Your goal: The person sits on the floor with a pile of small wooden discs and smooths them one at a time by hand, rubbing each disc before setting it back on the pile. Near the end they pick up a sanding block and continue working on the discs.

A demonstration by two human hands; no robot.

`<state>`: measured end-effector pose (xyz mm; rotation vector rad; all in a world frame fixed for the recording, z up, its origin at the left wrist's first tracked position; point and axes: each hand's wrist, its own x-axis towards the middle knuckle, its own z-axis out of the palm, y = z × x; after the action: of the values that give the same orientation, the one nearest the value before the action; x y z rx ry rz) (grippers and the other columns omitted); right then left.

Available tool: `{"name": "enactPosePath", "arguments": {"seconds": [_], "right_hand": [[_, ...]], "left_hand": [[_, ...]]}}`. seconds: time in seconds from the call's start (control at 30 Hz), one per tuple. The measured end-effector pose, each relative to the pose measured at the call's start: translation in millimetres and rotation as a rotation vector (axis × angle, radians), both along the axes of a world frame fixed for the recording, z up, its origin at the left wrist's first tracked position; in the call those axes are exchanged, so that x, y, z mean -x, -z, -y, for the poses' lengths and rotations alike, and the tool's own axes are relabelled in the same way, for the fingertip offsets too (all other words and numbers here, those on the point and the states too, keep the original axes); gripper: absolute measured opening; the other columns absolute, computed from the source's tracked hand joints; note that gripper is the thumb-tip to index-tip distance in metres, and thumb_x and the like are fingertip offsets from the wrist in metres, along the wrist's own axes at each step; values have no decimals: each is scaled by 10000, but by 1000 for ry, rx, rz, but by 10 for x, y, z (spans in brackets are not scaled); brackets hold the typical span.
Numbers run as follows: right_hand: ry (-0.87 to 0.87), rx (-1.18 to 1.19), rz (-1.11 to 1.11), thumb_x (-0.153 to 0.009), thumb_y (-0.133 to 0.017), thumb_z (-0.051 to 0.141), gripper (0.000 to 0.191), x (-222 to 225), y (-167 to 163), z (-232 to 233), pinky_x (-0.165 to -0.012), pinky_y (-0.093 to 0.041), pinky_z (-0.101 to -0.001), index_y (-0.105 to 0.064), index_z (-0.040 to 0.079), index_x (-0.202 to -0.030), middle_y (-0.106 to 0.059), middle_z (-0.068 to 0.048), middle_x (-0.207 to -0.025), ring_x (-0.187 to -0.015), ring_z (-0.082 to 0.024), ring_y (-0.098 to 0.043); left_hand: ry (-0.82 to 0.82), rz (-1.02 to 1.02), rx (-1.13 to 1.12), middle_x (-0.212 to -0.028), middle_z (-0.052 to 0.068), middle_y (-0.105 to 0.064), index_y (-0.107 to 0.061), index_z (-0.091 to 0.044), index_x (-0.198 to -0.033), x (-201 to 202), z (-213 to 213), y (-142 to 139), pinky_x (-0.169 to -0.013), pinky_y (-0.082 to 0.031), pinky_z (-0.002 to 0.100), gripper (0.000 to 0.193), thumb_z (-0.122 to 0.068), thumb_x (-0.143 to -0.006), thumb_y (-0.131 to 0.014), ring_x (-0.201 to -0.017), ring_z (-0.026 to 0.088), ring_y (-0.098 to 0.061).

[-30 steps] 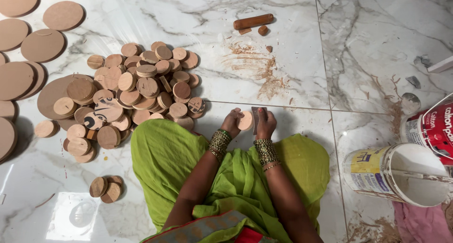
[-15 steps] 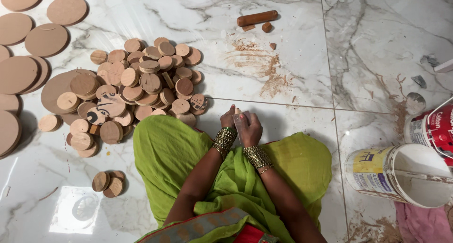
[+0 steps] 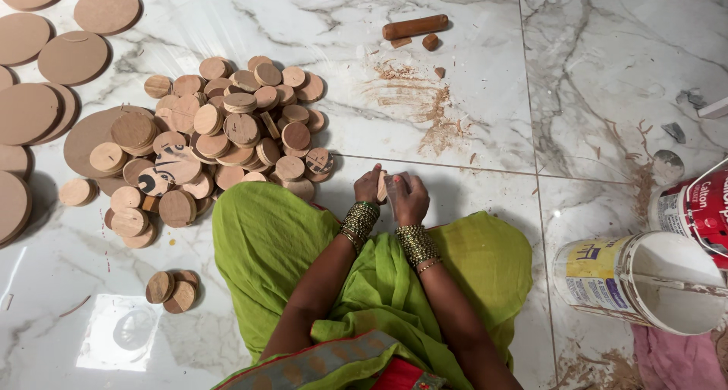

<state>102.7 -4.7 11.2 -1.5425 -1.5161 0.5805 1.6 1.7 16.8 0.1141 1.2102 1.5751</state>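
Note:
My left hand (image 3: 368,186) and my right hand (image 3: 410,198) meet in front of my knees, both closed on one small round wooden disc (image 3: 383,187) held edge-on between them. My right hand also presses a small grey piece, perhaps sandpaper, against the disc. Both wrists wear stacked bangles. A heap of several similar small discs (image 3: 227,132) lies on the marble floor just left of my hands.
Large flat wooden rounds (image 3: 72,56) spread over the far left. Two small discs (image 3: 171,290) lie near my left knee. A brown cylinder (image 3: 415,27) and wood dust (image 3: 425,106) sit ahead. A white bucket (image 3: 641,280) lies tipped at right beside a red-labelled tub (image 3: 701,208).
The disc showed its flat face a second ago; now it is turned edge-on, with my right hand closed over it. My hands stay in the same place.

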Motion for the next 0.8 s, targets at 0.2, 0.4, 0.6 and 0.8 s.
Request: {"name": "enactPosePath", "arguments": {"seconds": [0.2, 0.4, 0.6, 0.8], "right_hand": [[76, 88, -63, -935, -715, 436, 417, -49, -98, -91, -707, -540, -444, -691, 19, -935, -727, -187, -866, -772, -358, -710], [-5, 7, -6, -921, -725, 452, 429, 74, -96, 48, -674, -520, -444, -704, 24, -930, -709, -182, -841, -757, -350, -676], [25, 10, -155, -942, -721, 438, 440, -49, -141, -185, -644, -500, -420, -654, 12, -854, -685, -176, -756, -666, -309, -631], [-1, -32, -32, -945, -715, 436, 423, 7, -82, -32, -654, -509, -439, -653, 21, -887, -682, -200, -801, -699, -358, -656]], "left_hand": [[70, -181, -125, -669, 31, -647, -721, 21, -782, -123, 13, 12, -501, -423, 273, 395, -307, -997, -766, -546, 96, -523], [-69, -117, -32, -665, 45, -691, -731, 15, -776, -10, 4, 14, -525, -479, 286, 384, -314, -973, -708, -556, 124, -593], [92, -85, -194, -753, 21, -683, -731, -35, -923, -128, 18, -10, -607, -505, 275, 403, -383, -1047, -570, -644, 123, -597], [88, -173, 236, -707, 121, -709, -711, 15, -847, -8, -16, 1, -630, -548, 457, 606, -477, -1047, -420, -642, 292, -695]]}}
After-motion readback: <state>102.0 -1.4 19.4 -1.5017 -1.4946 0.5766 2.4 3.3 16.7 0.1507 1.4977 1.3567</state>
